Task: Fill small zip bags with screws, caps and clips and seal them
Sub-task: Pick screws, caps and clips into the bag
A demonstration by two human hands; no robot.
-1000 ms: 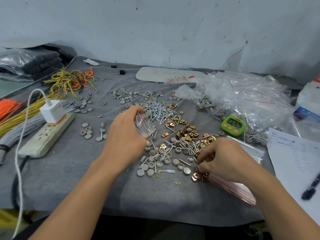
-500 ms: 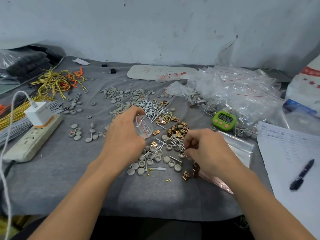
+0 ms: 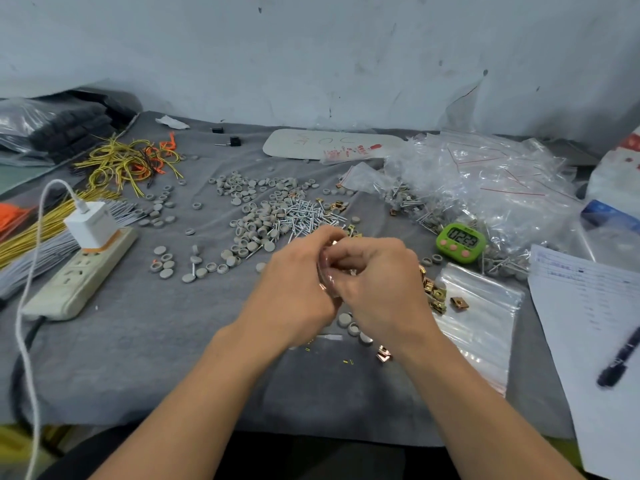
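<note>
While both hands are meeting over the middle of the desk (image 3: 156, 358), I am seeing the left hand (image 3: 298, 292) curling round a small clear bag (image 3: 327, 276), which is hanging between the two palms just above the surface. The right hand (image 3: 377, 285) is bunching its fingers at the bag's mouth. Whether they are pinching clips or only the plastic edge I cannot tell, since the knuckles are hiding it. Screws (image 3: 308, 216) are lying at twelve o'clock from the hands, caps (image 3: 256, 216) at eleven, loose clips (image 3: 434, 294) at three. I am judging the main risk to be a spill: the mouth is looking narrow and soft, so a clip could be catching on the lip and dropping among the caps at six o'clock, leaving the count short. Squeezing too hard could also be closing the opening before anything is going in.
</note>
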